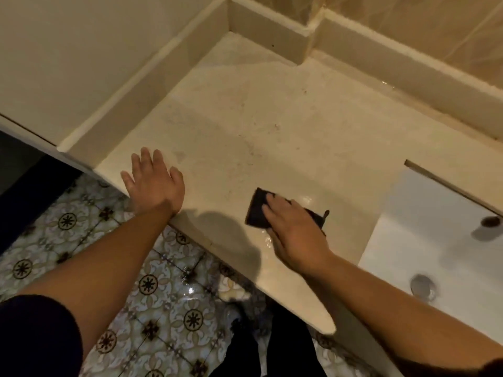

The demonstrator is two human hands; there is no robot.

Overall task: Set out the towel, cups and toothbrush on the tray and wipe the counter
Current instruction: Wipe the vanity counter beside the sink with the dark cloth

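My right hand (294,229) presses a cloth (255,213), fingers (273,206) straight, at the desk's (272,118) five o'clock. My left hand (155,180) rests flat and released at eight. Wiping is under way; nothing set out shows.

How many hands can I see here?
2. The left hand rests flat at the front left edge of the counter; the right hand presses a dark cloth onto it, beside the sink.

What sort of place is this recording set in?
Most likely a bathroom: a white sink basin with a metal drain is set into a beige counter, the wall behind is tiled, and the floor below has patterned tiles.
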